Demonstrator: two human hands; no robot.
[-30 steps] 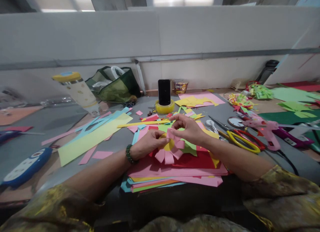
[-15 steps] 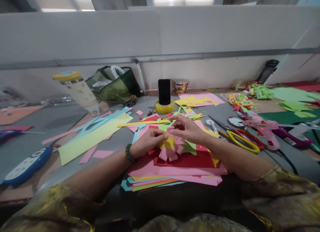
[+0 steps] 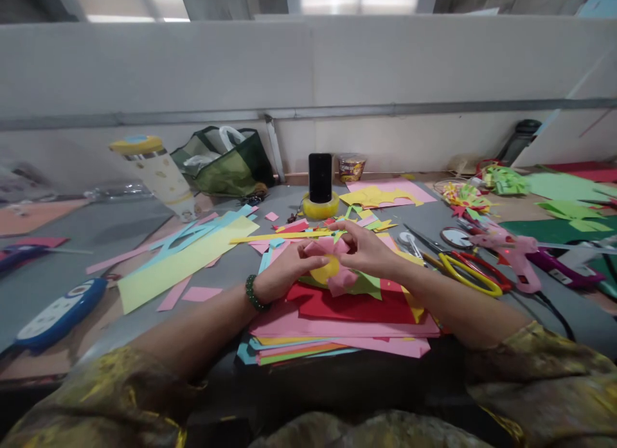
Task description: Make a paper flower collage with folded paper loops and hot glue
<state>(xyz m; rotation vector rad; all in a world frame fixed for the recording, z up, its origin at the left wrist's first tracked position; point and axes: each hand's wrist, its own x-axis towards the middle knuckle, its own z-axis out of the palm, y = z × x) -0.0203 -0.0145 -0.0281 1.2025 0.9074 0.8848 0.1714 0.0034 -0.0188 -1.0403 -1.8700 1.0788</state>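
Between my two hands is a pink paper flower (image 3: 343,279) with a yellow round centre, held just above a stack of coloured paper. My left hand (image 3: 287,268), with a green bead bracelet at the wrist, grips the flower's left side, thumb against the centre. The fingers of my right hand (image 3: 366,247) are closed on its upper right petals; some fingertips are hidden behind the paper. Beneath lie green paper pieces (image 3: 370,287) and a red sheet (image 3: 357,310), on top of pink sheets (image 3: 347,328).
Scissors with yellow handles (image 3: 470,274) and a pink glue gun (image 3: 518,249) with its cord lie to the right. A phone (image 3: 320,178) stands in a yellow tape roll (image 3: 321,208) behind. A tumbler (image 3: 161,175) and paper strips (image 3: 193,255) are on the left.
The flower has turned and tilted between my hands, its lower petals now folded up closer. My left hand has shifted slightly, with its thumb further across the yellow centre.
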